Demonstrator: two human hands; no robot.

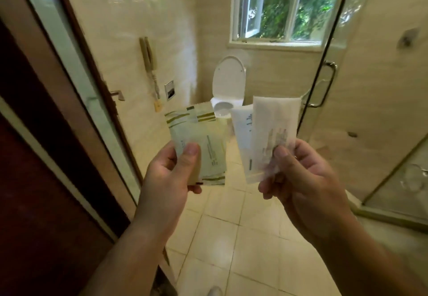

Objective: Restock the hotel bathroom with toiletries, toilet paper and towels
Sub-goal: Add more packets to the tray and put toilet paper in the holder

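Note:
My left hand (170, 175) grips a fanned bunch of flat toiletry packets (199, 140), pale green with olive stripes, thumb pressed on their front. My right hand (303, 175) pinches several white toiletry sachets (266, 131) between thumb and fingers; one is a clear-fronted pack, another a plain white packet with small print. Both bunches are held up at chest height over the tiled floor, a small gap between them. The frame is a little blurred.
A white toilet (228, 87) with its lid up stands under the window (278, 8). A wall phone (148, 57) hangs on the left tiled wall. The wooden door (34, 145) stands open at left. A glass shower enclosure (370, 87) with a handle fills the right.

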